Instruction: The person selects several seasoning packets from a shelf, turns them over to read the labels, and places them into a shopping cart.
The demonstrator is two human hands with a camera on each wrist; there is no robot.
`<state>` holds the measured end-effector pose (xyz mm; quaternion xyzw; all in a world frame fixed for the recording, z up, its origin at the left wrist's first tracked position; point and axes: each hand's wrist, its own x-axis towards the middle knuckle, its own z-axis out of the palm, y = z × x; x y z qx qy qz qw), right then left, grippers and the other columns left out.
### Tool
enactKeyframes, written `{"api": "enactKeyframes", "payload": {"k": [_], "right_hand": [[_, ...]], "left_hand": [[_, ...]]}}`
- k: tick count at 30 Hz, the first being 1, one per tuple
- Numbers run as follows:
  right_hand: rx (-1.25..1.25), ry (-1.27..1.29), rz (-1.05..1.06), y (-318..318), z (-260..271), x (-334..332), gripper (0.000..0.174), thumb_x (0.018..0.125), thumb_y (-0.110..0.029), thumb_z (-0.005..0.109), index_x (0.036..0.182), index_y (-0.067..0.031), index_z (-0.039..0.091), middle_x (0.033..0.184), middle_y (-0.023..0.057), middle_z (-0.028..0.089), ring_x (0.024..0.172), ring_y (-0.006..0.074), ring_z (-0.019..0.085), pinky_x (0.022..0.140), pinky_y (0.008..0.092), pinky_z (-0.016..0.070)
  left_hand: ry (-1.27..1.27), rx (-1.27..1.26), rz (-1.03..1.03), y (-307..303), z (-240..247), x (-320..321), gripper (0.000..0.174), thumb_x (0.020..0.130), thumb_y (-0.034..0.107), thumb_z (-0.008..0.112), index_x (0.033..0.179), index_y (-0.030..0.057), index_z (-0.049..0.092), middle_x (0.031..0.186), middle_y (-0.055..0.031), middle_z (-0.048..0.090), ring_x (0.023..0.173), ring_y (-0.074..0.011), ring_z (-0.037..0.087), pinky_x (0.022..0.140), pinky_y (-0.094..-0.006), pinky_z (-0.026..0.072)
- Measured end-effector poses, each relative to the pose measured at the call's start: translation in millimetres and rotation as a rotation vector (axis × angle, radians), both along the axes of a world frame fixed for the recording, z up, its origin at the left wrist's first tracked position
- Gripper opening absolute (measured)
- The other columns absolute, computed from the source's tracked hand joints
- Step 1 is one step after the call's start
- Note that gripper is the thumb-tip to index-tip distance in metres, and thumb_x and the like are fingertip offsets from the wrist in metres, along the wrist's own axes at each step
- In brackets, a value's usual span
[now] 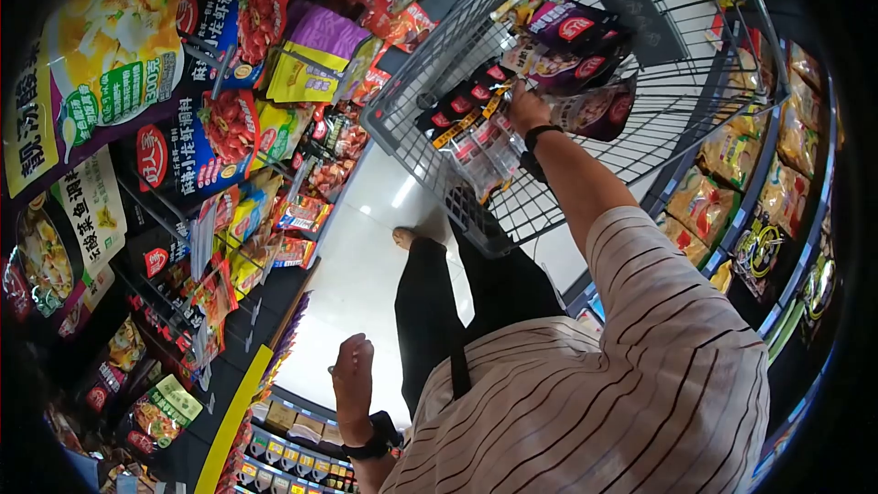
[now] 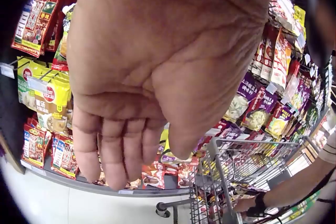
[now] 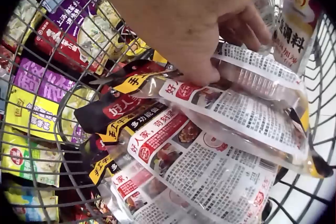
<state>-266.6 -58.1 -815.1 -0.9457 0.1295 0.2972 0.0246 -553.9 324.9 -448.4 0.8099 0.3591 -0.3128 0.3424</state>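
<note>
Inside the wire shopping cart [image 1: 373, 117], my right hand [image 1: 528, 108] grips the top of a clear-and-black printed packet [image 3: 241, 119]. The thumb lies on its printed face and the fingers curl behind its upper edge in the right wrist view. Similar packets [image 3: 152, 176] with black-and-orange tops lie in a row beneath and beside it. Dark pouches [image 1: 572, 27] with red logos rest farther along the cart. My left hand [image 1: 354, 373] hangs at my side, away from the shelves and holding nothing. Its palm and loosely extended fingers fill the left wrist view.
Seasoning pouches [image 1: 105, 64] hang from hooks on the shelf at my left, close to the cart. A shelf of bagged goods [image 1: 700, 197] runs along the right. Pale floor [image 1: 357, 247] shows around my feet. A yellow strip [image 1: 236, 421] edges the left shelf.
</note>
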Motion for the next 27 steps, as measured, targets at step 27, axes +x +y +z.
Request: {"api": "enactKeyframes", "payload": {"k": [27], "right_hand": [[1.844, -0.149, -0.35, 69.5, 464.6, -51.3, 0.051, 0.086, -0.009, 0.063, 0.135, -0.0007, 0.049, 0.116, 0.0019, 0.062, 0.1, 0.0098, 0.058, 0.087, 0.0267, 0.048]], "left_hand": [[-0.679, -0.725, -0.181, 0.1, 103.3, 133.7, 0.042, 0.102, 0.026, 0.054, 0.135, 0.0005, 0.05, 0.127, -0.0135, 0.061, 0.11, -0.0186, 0.06, 0.095, -0.0319, 0.0471]]}}
